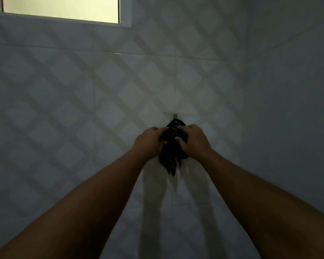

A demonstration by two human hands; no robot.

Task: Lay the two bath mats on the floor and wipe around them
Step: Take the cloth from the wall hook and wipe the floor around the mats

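A dark striped cloth (173, 146), bunched and hanging at a small wall hook (175, 116), is being gripped from both sides, the left hand (150, 142) and the right hand (193, 141) closing their fingers on it. It is judged soft, light and limp, best gathered near its top. The tiled wall (82, 90) is dimly lit.

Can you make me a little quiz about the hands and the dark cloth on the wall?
1. True or false: both hands hold the dark cloth.
2. The window is: A) upper left, B) lower right, C) behind the cloth.
3. Fill in: the cloth hangs from a small ___ on the tiled wall.

Key: 1 true: left hand and right hand both grip it. 2 A. 3 hook.
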